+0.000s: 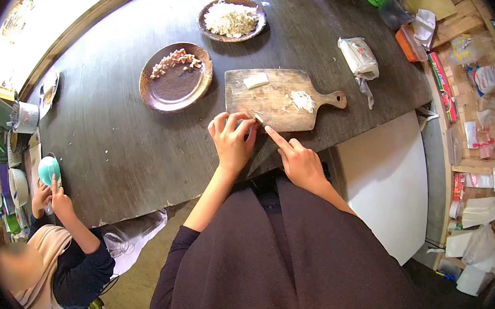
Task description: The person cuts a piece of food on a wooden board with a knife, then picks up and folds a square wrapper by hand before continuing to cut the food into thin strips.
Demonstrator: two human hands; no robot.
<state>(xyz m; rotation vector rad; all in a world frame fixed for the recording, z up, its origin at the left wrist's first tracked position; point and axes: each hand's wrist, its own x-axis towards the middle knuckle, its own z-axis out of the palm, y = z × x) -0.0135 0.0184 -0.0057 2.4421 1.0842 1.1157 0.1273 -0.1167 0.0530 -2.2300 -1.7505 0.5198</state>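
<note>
A wooden cutting board (275, 105) with a handle lies near the table's front edge. My right hand (302, 164) grips a small knife (259, 118), its index finger stretched along the top of it. Beside the blade, my left hand (232, 141) rests at the board's near left corner with curled fingertips; whatever they press on is hidden. A white block (256, 81) lies toward the board's far side. Thin white strips (303, 101) are heaped near the handle.
Past the board stand a brown plate of chopped reddish-brown pieces (174, 61) and another heaped with white shreds (231, 19). A white plastic packet (359, 59) lies to the right. At left, a person's hands (57, 197) touch a turquoise round object (49, 170). Shelves line the right side.
</note>
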